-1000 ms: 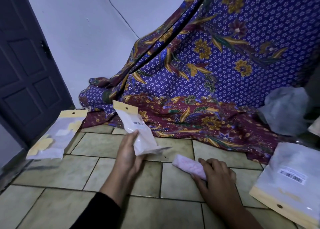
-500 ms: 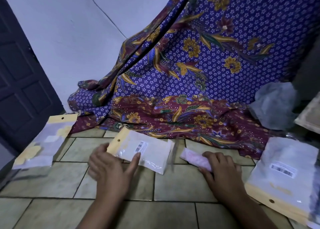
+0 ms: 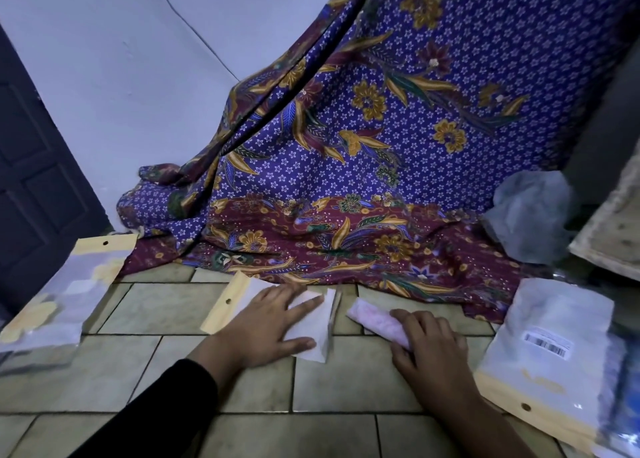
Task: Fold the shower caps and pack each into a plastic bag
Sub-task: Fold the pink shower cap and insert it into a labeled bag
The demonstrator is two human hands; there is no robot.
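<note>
On the tiled floor (image 3: 166,310), the left hand (image 3: 266,326) presses a plastic bag (image 3: 313,324) flat, fingers spread and its yellow header pointing left. Just beside the bag's open end, the right hand (image 3: 429,350) grips a folded pink shower cap (image 3: 370,319). More bags lie far left (image 3: 69,291) and far right (image 3: 554,346). A purple batik cloth (image 3: 346,180) drapes behind.

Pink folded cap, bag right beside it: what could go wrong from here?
1. The left hand presses the plastic bag flat on the tiles, so the bag end facing the cap may not open, and the cap could jam there.
2. The right hand has its grip on only one end of the pink folded cap; the free end might unfold on the way in.
</note>
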